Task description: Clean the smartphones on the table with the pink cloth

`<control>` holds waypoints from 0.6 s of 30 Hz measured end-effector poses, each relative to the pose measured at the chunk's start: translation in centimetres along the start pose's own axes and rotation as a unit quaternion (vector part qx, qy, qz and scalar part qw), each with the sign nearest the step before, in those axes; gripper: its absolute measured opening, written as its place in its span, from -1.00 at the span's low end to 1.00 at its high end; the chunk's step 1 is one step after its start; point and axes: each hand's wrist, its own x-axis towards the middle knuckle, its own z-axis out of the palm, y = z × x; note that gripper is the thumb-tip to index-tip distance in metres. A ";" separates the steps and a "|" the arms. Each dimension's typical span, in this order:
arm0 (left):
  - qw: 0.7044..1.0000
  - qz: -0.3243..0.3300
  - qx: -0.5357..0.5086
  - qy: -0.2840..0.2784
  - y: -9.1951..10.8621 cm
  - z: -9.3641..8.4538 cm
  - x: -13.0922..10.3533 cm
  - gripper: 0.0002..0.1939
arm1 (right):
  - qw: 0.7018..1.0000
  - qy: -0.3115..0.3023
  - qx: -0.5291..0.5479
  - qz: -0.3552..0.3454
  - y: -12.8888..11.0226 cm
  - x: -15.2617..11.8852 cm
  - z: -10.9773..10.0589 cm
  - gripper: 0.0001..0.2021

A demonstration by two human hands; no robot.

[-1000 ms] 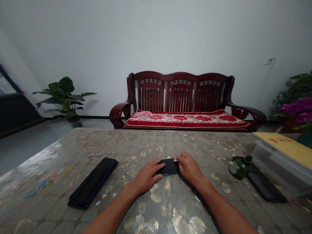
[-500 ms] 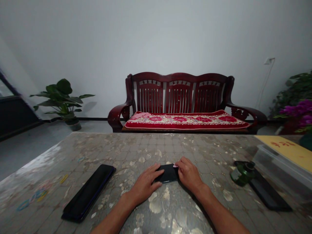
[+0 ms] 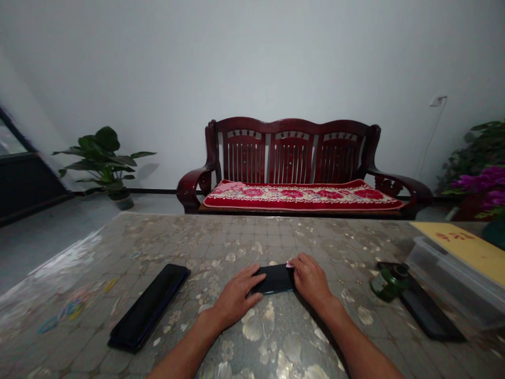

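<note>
A dark smartphone [image 3: 276,279] lies flat on the table, its glossy face up. My left hand [image 3: 239,292] holds its left end, with fingers over the top edge and face and the thumb by the near corner. At the right end, my right hand [image 3: 310,279] is closed in a pinch on a small whitish-pink wipe [image 3: 290,265], which touches the phone's far right corner. The fingers hide most of the wipe, so its full shape does not show.
To the left lie a long black case [image 3: 150,308] and coloured rubber bands [image 3: 73,308]. On the right are a green bottle [image 3: 389,284], a dark flat object [image 3: 432,305] and a clear plastic box [image 3: 445,279] under yellow paper [image 3: 469,245]. A wooden bench [image 3: 292,158] stands beyond the table.
My right hand has slid a little to the right with the wipe, baring more of the phone's face. My left hand stays at the left end. The view has shifted slightly.
</note>
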 end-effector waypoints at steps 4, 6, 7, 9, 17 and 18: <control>0.999 0.011 0.015 0.047 -0.6 0.9 -0.1 -0.47 | 1.000 -0.008 0.005 -0.028 -0.8 -0.3 0.3 -0.69; 0.997 0.018 0.020 0.067 -0.6 1.1 -0.2 -0.51 | 0.998 -0.013 0.019 -0.055 -1.0 -0.4 0.4 -0.68; 0.997 0.023 0.022 0.077 -0.6 1.1 -0.2 -0.53 | 0.998 -0.013 0.024 -0.060 -0.9 -0.3 0.4 -0.68; 0.995 0.032 0.024 0.093 -0.4 1.1 -0.2 -0.56 | 0.999 -0.008 0.022 -0.048 -0.4 -0.2 0.4 -0.68; 0.995 0.048 0.014 0.085 0.1 0.5 0.0 -0.58 | 0.999 0.019 0.004 -0.028 -0.2 -0.1 0.7 -0.68; 0.995 0.049 0.012 0.082 0.1 0.5 -0.1 -0.58 | 0.999 0.018 0.012 -0.046 -0.7 -0.2 0.8 -0.68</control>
